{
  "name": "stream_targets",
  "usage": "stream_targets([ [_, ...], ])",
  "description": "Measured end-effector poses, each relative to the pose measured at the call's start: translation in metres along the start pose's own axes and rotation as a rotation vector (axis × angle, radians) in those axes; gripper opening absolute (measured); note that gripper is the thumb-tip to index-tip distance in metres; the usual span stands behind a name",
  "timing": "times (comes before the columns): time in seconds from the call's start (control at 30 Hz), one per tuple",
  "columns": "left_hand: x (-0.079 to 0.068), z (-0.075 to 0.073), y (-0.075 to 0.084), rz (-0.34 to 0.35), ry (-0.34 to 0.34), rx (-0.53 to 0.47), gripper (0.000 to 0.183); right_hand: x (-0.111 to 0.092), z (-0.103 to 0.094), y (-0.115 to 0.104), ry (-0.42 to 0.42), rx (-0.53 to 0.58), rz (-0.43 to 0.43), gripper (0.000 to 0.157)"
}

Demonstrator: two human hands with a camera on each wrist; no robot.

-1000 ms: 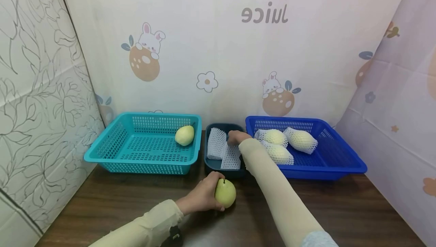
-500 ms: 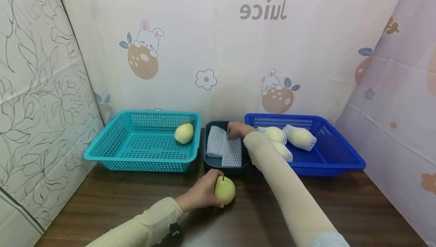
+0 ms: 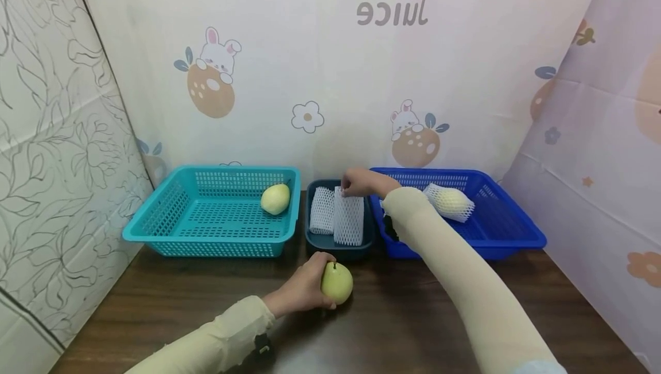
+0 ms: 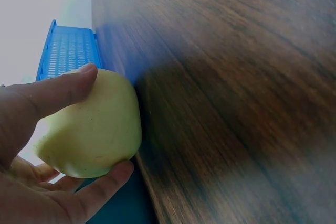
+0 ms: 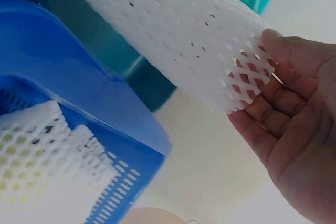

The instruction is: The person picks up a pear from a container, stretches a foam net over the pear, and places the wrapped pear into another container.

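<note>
A yellow-green pear (image 3: 338, 283) stands stem up on the brown table, gripped from its left side by my left hand (image 3: 306, 287). In the left wrist view, thumb and fingers wrap round the pear (image 4: 102, 124). Above the small dark teal box (image 3: 338, 252), my right hand (image 3: 365, 183) pinches one end of a white foam net sleeve (image 3: 349, 220). The right wrist view has the flat foam net sleeve (image 5: 173, 35) hanging from thumb and fingertips, its other end toward the box. A second foam net sleeve (image 3: 322, 211) lies in the box's left part.
Left of the box is a turquoise basket (image 3: 217, 213) with one bare pear (image 3: 275, 199). On the right stands a blue basket (image 3: 508, 233) holding net-wrapped pears, one of them a wrapped pear (image 3: 451, 203); my right forearm covers others. A patterned curtain (image 3: 258, 104) hangs behind.
My right hand has risen slightly, lifting the near-vertical foam net sleeve by its far end. The left hand keeps its grip on the pear. The head view has shifted a little.
</note>
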State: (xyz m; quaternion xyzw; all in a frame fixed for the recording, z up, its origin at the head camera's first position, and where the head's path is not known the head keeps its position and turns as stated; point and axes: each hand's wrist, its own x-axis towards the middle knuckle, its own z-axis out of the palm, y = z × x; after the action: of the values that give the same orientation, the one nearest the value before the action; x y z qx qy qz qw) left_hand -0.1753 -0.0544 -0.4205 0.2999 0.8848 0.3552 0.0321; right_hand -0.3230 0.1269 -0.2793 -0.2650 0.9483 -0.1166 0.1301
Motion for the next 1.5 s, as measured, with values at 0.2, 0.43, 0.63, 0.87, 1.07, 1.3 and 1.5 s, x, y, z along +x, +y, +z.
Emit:
stream_targets([
  [0.2,-0.001,-0.002,0.003,0.01,-0.006,0.008,0.075,-0.015,-0.008,-0.007,0.067,-0.01,-0.068,0.012],
  [0.43,-0.002,0.002,0.0,0.016,0.002,0.024,0.076,-0.043,-0.022,-0.024,0.117,-0.044,-0.223,0.012],
  [0.63,-0.002,0.005,0.0,0.021,0.012,0.023,0.076,-0.074,-0.029,-0.044,0.164,-0.072,-0.365,0.01],
  [0.87,0.0,0.006,-0.002,0.032,0.035,0.043,0.078,-0.1,-0.025,-0.061,0.189,-0.144,-0.473,0.008],
  [1.07,0.0,0.005,-0.004,0.017,0.012,0.015,0.078,-0.114,-0.022,-0.066,0.19,-0.169,-0.483,0.01],
  [1.3,0.0,0.0,-0.003,-0.08,-0.064,-0.058,0.089,-0.12,-0.022,-0.065,0.214,-0.157,-0.528,0.012],
  [1.5,-0.005,-0.022,-0.002,-0.039,-0.151,-0.128,0.1,-0.126,-0.025,-0.067,0.221,-0.121,-0.55,0.012],
])
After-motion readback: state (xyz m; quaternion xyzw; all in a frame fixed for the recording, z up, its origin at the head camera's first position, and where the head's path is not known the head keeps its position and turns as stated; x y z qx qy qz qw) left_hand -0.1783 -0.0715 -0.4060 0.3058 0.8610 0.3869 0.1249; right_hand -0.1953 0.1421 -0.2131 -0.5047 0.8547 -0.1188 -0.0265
